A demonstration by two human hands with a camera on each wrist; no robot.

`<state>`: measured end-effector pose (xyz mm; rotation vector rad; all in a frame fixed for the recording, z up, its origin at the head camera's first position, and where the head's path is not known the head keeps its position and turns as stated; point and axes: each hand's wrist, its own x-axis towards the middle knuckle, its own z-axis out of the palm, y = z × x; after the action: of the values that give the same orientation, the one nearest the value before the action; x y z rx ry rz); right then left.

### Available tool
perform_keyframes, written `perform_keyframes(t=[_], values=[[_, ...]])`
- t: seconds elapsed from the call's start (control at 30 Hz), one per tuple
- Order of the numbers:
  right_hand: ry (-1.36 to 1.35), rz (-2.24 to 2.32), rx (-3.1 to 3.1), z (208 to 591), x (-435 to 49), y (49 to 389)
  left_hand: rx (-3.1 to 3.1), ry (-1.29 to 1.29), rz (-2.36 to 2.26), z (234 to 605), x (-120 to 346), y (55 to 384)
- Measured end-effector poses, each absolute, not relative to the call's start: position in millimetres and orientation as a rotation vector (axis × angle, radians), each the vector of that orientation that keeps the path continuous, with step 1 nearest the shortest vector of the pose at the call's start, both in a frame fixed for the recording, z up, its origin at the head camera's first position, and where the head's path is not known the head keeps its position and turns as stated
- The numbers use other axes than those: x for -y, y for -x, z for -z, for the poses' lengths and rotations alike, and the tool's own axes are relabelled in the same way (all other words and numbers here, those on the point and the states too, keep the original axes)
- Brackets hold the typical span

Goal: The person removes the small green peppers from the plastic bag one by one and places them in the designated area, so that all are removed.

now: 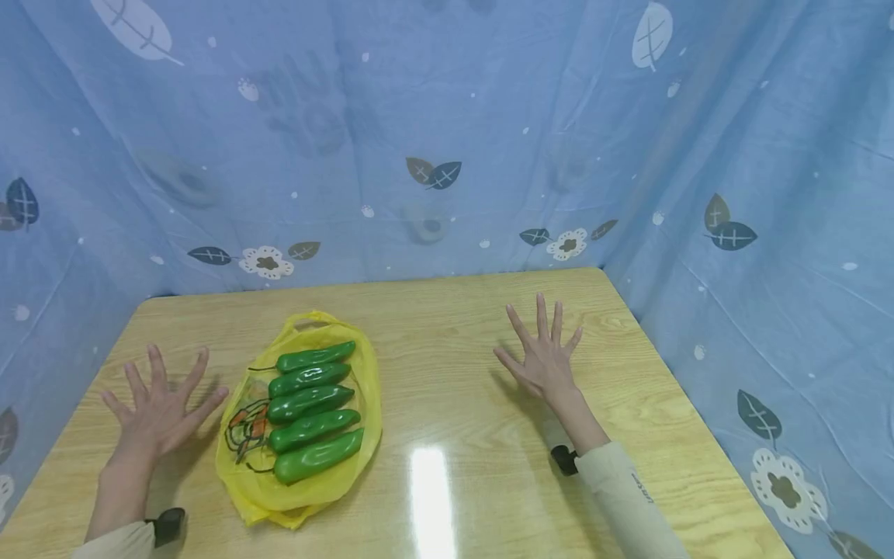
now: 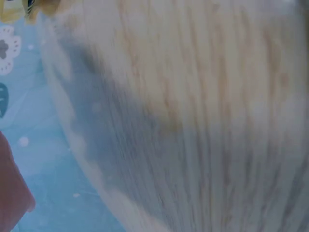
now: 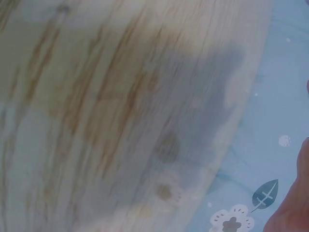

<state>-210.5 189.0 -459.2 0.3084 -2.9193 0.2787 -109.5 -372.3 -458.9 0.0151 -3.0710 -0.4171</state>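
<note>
Several green chili peppers (image 1: 310,404) lie side by side in a row on a spread yellow plastic bag (image 1: 370,365). Dark and orange print shows on the bag by their stems. To the left of the bag, my left hand (image 1: 159,411) is held with its fingers spread, holding nothing. My right hand (image 1: 545,361) also has its fingers splayed and holds nothing, over the right part of the table. In the left wrist view, part of the left hand (image 2: 12,188) shows at the left edge. Part of the right hand (image 3: 292,198) appears at the right edge of its wrist view.
The wooden table (image 1: 447,349) has a bright light reflection near its front. A blue curtain (image 1: 447,101) with leaf and flower prints hangs behind it and along both sides. Each wrist bears a black device; the right one (image 1: 564,460) sits just by the sleeve.
</note>
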Motion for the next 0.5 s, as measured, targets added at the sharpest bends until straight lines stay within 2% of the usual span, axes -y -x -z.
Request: perform_keyframes(t=[0.5], values=[[-0.293,-0.295,2.946,459.0,-186.8,212.7,3.068,-0.011,0.487,459.7,371.4,110.2]])
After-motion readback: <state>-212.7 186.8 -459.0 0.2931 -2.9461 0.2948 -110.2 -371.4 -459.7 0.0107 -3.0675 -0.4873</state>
